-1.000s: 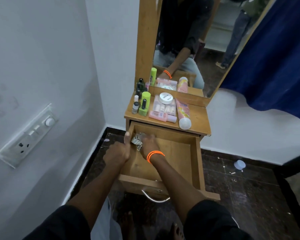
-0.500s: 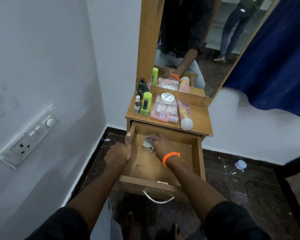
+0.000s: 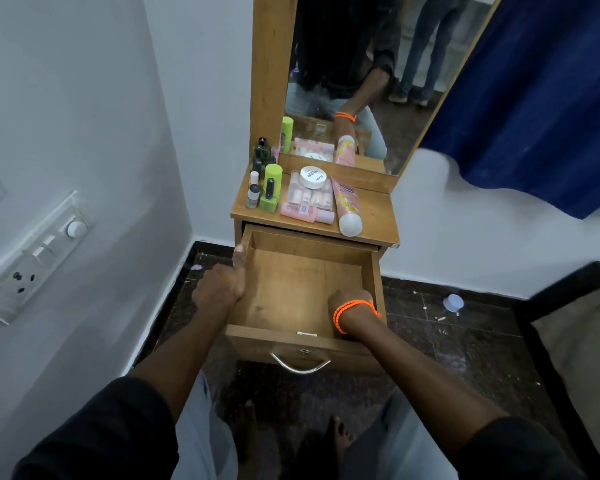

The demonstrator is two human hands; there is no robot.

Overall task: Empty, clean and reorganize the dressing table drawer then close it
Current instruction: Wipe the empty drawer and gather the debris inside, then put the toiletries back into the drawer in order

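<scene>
Drawer hangs open under the bench, emptied. My left hand grips its side wall; my right hand wipes the near-right corner, probably clenching a rag. Next: return the toiletries.

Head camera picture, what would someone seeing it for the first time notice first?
Probably the open drawer in the middle, its visible floor bare, with the left hand gripping its left wall and the right hand, wearing an orange wristband, down in its near right corner. Next, the toiletries clustered on the tabletop above it, below the mirror.
</scene>
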